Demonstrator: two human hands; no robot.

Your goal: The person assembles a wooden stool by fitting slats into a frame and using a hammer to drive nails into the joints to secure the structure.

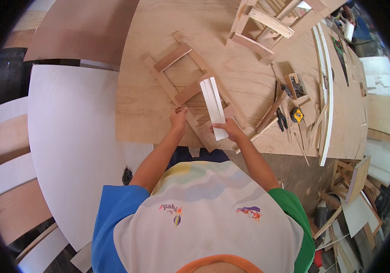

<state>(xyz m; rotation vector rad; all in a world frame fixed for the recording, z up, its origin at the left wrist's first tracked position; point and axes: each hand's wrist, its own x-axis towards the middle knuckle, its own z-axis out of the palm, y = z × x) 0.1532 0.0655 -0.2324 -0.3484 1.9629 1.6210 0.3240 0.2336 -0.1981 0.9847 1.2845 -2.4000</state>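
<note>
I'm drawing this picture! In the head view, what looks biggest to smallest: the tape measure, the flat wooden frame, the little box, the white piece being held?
1. Flat frame, largest
2. White piece
3. Little box
4. Tape measure, smallest

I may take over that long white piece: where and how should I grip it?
Probably pinch the white piece across its narrow far end, coming from opposite the right hand, which grips the near end and leaves that one uncovered.
</note>
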